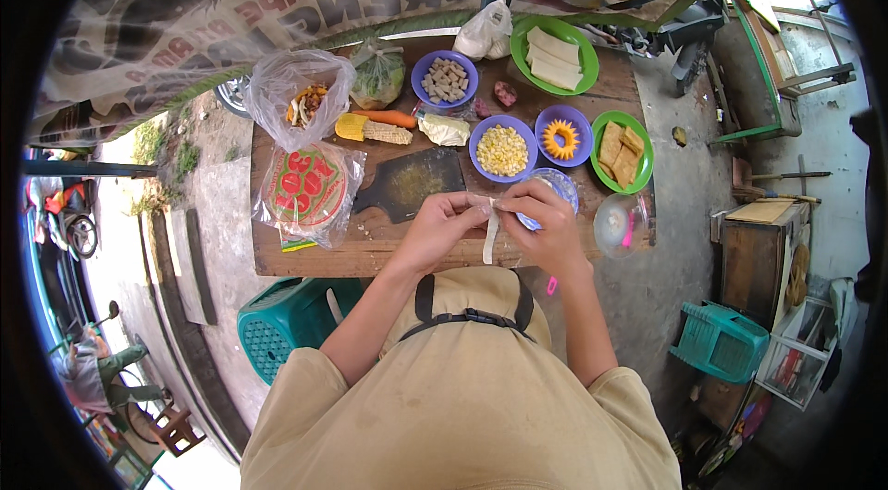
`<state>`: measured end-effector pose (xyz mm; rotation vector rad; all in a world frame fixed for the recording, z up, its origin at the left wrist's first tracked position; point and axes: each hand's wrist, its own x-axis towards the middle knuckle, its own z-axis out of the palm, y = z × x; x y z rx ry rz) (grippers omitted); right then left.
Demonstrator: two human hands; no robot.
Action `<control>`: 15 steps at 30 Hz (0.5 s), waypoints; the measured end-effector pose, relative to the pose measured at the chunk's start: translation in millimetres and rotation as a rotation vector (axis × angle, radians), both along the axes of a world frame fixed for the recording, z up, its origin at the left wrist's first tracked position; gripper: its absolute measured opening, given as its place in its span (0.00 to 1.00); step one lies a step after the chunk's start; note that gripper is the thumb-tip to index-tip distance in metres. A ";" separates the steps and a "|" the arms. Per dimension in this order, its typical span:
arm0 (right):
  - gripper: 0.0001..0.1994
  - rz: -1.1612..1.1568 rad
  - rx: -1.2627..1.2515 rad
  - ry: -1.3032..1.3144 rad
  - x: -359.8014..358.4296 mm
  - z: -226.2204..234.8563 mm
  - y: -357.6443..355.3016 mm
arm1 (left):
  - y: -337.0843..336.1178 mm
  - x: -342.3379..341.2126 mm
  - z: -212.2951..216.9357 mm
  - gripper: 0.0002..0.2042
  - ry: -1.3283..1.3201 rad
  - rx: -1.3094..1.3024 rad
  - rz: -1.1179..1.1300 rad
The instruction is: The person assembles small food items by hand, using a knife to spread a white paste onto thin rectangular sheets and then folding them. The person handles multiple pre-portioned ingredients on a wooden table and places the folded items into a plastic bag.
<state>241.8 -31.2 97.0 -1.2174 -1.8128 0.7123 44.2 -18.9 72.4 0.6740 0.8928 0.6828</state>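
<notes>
At the table's near edge, my left hand (442, 229) and my right hand (552, 235) meet, fingertips pinched together. Between them they grip the upper end of a narrow pale strip (491, 245), which dangles over the edge; its material is unclear. Just behind my right hand, and partly covered by it, is a blue-and-white bowl (561, 185). Beyond my left hand lies a dark, worn cutting board (413, 186). A purple bowl of corn kernels (502, 151) stands past my fingers, beside another purple bowl with a scalloped orange ring (561, 138).
The wooden table (370, 257) also carries wrapped round sheets (310, 189), a corn cob (387, 133), a carrot (393, 118), a bowl of greyish cubes (446, 83), a green plate of pale slabs (555, 60), fried squares (620, 155) and a clear container (615, 226). A teal stool (287, 323) stands left.
</notes>
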 end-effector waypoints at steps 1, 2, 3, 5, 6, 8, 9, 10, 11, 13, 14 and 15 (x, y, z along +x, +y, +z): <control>0.08 0.002 -0.004 -0.006 1.3 0.9 -0.9 | -0.5 -0.1 0.9 0.09 0.005 0.037 -0.011; 0.08 0.000 -0.015 -0.013 2.3 1.5 -1.8 | -1.4 0.1 1.3 0.09 0.013 0.053 -0.021; 0.08 0.007 -0.014 -0.004 2.5 1.3 -3.1 | -2.9 0.0 1.1 0.09 0.022 0.067 -0.031; 0.08 0.011 -0.031 0.002 3.7 0.7 -5.0 | -3.7 0.9 -1.1 0.10 0.021 0.058 -0.024; 0.08 0.004 -0.059 0.038 4.6 0.2 -5.8 | -3.8 2.4 -3.0 0.10 0.027 0.033 -0.021; 0.07 -0.010 -0.138 0.108 4.6 -0.9 -6.6 | -6.7 6.7 -6.5 0.10 0.055 0.102 -0.016; 0.08 -0.030 -0.162 0.096 4.8 -0.8 -7.0 | -7.8 8.3 -7.9 0.10 0.084 0.101 -0.013; 0.08 -0.050 -0.191 0.090 5.0 -0.5 -7.5 | -8.1 9.4 -9.3 0.10 0.099 0.159 -0.012; 0.08 -0.079 -0.231 0.079 5.1 0.2 -7.7 | -8.1 10.4 -10.1 0.09 0.122 0.191 -0.014; 0.09 -0.093 -0.260 0.074 5.0 2.0 -8.8 | -7.7 11.6 -10.5 0.09 0.149 0.229 -0.017; 0.09 -0.100 -0.280 0.078 4.7 3.0 -9.4 | -7.7 11.6 -10.0 0.09 0.152 0.233 -0.018; 0.09 -0.105 -0.282 0.066 4.6 3.5 -9.3 | -7.4 11.5 -9.5 0.09 0.158 0.225 -0.020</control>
